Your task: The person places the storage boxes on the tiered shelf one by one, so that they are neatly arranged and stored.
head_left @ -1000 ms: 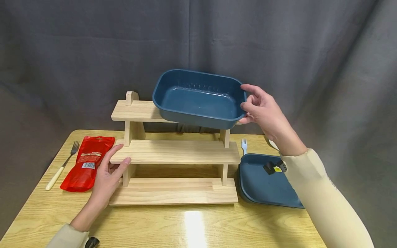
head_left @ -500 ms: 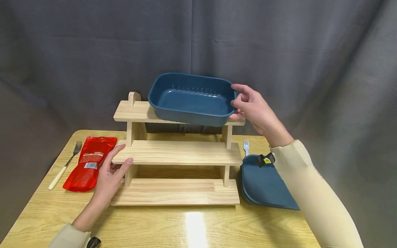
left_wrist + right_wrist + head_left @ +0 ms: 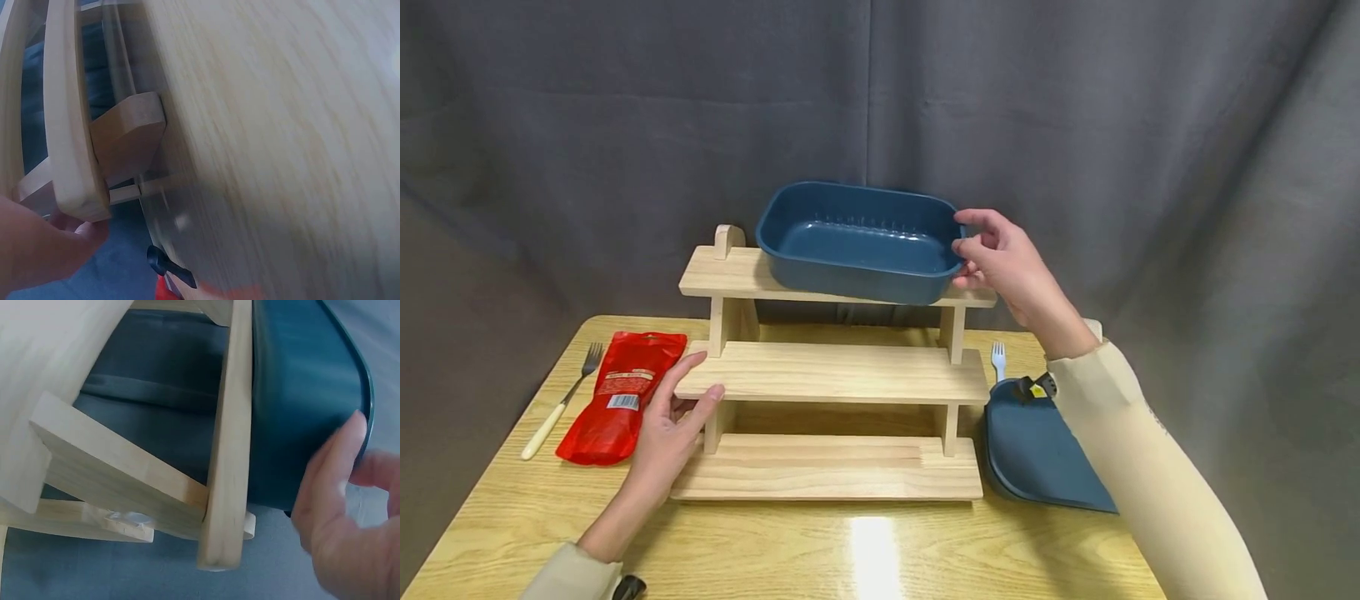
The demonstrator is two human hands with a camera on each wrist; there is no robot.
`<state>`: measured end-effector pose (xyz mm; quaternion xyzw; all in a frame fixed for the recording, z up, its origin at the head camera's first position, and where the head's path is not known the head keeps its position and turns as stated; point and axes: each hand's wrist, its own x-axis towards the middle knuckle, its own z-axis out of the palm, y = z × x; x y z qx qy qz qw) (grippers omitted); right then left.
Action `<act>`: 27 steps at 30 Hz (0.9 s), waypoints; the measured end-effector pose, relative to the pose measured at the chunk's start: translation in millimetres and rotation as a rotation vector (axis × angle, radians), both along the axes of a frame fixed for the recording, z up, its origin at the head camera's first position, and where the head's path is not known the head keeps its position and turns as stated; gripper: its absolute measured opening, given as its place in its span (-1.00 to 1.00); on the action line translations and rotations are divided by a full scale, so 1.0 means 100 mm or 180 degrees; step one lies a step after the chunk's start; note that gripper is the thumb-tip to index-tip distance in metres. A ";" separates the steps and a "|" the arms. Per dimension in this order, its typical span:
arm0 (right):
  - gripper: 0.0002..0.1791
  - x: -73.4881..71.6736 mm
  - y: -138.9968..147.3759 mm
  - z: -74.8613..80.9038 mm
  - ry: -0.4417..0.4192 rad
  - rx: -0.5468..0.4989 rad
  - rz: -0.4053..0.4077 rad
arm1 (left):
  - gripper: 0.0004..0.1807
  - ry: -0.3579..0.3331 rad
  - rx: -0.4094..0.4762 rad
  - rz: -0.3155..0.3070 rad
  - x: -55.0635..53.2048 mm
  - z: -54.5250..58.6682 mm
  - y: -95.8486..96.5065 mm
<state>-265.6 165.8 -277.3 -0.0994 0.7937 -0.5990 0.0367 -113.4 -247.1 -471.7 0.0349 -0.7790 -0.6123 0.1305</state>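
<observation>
A blue rectangular container (image 3: 857, 279) sits on the top tier of a three-tier wooden shelf stand (image 3: 838, 371), its open side up. My right hand (image 3: 1017, 271) pinches its right end at the rim. In the right wrist view the container's side (image 3: 300, 406) lies against the edge of the top board (image 3: 231, 437), with the thumb and fingers (image 3: 337, 462) at the rim. My left hand (image 3: 664, 433) grips the left end of the middle board. The left wrist view shows the fingers partly hidden behind that board (image 3: 72, 144).
Left of the stand lie a red pouch (image 3: 617, 408) and a fork with a cream handle (image 3: 542, 429). A blue lid or second container (image 3: 1041, 458) is on the right, partly under my sleeve, with a white fork (image 3: 997, 358) behind it. Grey curtain (image 3: 625, 125) hangs behind.
My right hand has brought the blue container left and slightly down onto the top board, and its tilt has lessened. My left hand keeps its grip on the middle board.
</observation>
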 end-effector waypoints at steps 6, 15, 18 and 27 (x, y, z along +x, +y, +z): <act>-0.37 0.23 -0.06 -0.09 0.0315 0.0047 -0.0224 | -0.31 0.0042 0.0010 0.0014 0.00 -0.01 0.00; -0.46 0.35 -0.16 -0.19 0.0338 -0.0392 -0.0262 | -0.31 0.0104 -0.0030 0.0036 -0.02 -0.01 0.02; -0.48 0.35 -0.16 -0.20 0.0315 -0.0480 -0.0282 | -0.32 0.0136 -0.0025 0.0026 -0.03 0.00 0.02; -0.47 0.24 -0.13 -0.17 0.0216 -0.0504 -0.0215 | -0.32 0.0142 -0.0035 0.0025 -0.02 0.00 0.04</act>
